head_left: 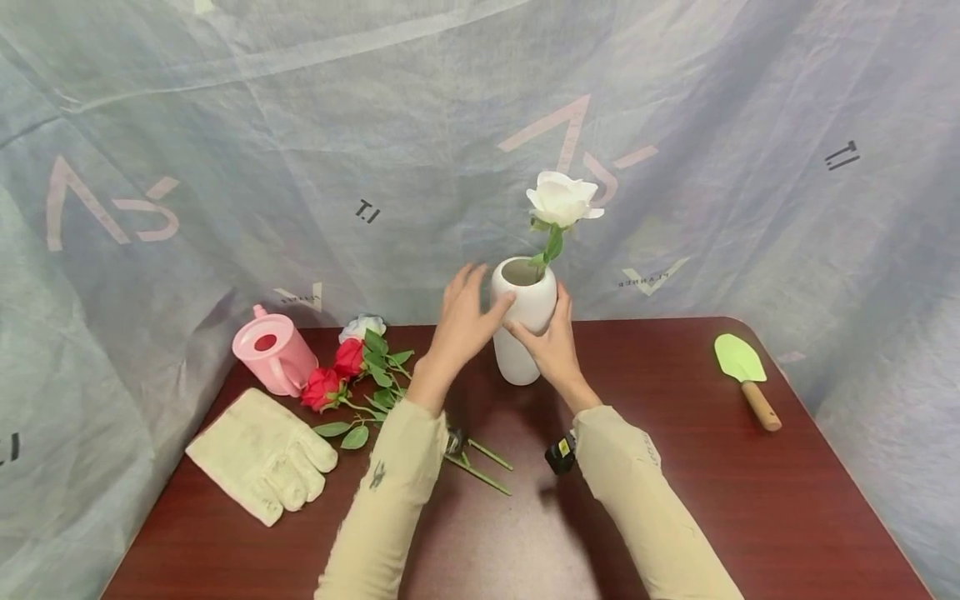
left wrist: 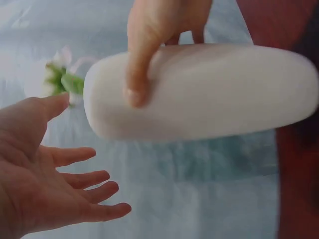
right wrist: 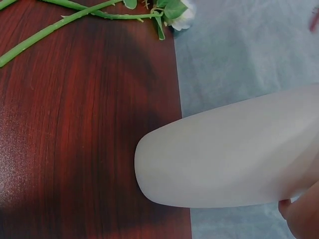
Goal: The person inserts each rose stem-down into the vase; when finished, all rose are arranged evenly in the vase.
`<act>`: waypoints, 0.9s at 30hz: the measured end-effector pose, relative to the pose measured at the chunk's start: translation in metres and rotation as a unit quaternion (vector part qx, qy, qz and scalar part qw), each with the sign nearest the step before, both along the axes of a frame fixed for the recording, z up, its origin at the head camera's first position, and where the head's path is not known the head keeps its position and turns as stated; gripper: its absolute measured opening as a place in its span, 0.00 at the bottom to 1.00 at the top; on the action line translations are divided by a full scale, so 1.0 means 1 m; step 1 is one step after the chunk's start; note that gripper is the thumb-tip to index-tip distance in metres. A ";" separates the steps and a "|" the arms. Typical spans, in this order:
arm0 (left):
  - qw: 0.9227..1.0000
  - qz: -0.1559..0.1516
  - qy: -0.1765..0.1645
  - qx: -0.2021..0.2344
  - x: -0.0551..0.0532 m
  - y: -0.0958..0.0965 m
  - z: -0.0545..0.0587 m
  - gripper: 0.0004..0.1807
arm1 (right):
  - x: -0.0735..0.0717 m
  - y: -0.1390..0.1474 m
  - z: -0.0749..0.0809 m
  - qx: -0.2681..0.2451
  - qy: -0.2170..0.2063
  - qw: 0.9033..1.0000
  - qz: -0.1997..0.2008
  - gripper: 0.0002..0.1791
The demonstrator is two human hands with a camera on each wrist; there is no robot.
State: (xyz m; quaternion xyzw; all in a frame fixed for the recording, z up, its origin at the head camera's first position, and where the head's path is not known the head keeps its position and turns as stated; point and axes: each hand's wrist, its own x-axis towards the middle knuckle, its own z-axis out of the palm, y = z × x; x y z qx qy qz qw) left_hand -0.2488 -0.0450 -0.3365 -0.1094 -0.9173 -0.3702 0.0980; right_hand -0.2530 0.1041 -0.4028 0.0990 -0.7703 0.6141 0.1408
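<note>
A white vase (head_left: 517, 354) stands roughly upright toward the back middle of the table; whether its base touches the table I cannot tell. One white rose (head_left: 562, 200) rises from its mouth, leaning right. My right hand (head_left: 553, 343) grips the vase's right side, thumb across the front; the left wrist view shows this right hand (left wrist: 167, 30) clearly. Spread and extended, the fingers of my left hand (head_left: 467, 321) are beside the vase's left upper side. From the left wrist, a gap appears between my left hand (left wrist: 55, 184) and the vase (left wrist: 209, 94).
Red roses (head_left: 322, 389) and a pale flower (head_left: 363, 327) lie left of the vase, stems (head_left: 480, 475) reaching under my left forearm. Farther left are a pink watering can (head_left: 288, 354) and cream gloves (head_left: 258, 450). A green trowel (head_left: 741, 362) lies at right. Grey cloth hangs behind.
</note>
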 end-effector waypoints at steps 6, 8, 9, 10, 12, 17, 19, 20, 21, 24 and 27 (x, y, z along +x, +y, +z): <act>0.993 0.063 0.023 0.097 0.043 -0.045 -0.050 0.25 | 0.007 -0.005 0.007 0.001 0.008 1.000 -0.011 0.50; 0.989 0.088 0.012 0.121 0.057 -0.057 -0.067 0.21 | 0.007 -0.004 0.007 0.001 0.010 1.000 -0.014 0.50; 0.986 0.102 0.005 0.130 0.063 -0.062 -0.075 0.19 | 0.007 -0.004 0.007 0.000 0.012 1.000 -0.015 0.50; 0.984 0.114 -0.006 0.139 0.068 -0.066 -0.083 0.18 | 0.006 -0.004 0.007 -0.001 0.013 1.000 -0.015 0.50; 0.977 0.138 -0.027 0.158 0.076 -0.073 -0.099 0.16 | 0.006 -0.003 0.008 -0.002 0.014 1.000 -0.015 0.50; 0.965 0.209 -0.040 0.154 0.086 -0.082 -0.136 0.11 | 0.004 -0.002 0.006 -0.004 0.011 1.000 -0.006 0.50; 0.959 0.244 -0.042 0.139 0.090 -0.083 -0.148 0.10 | 0.000 -0.001 0.001 -0.002 0.008 1.000 -0.005 0.51; 0.955 0.261 -0.047 0.134 0.092 -0.083 -0.153 0.10 | -0.003 0.000 -0.003 -0.001 0.006 1.000 -0.006 0.51; 0.951 0.275 -0.052 0.129 0.094 -0.084 -0.157 0.09 | -0.006 0.000 -0.007 0.001 0.005 1.000 -0.010 0.52; 0.942 0.305 -0.082 0.117 0.100 -0.086 -0.167 0.09 | -0.016 0.003 -0.019 0.002 0.005 1.000 -0.016 0.53; 0.936 0.320 -0.120 0.090 0.103 -0.088 -0.173 0.16 | -0.020 0.003 -0.026 -0.001 0.010 1.000 -0.016 0.53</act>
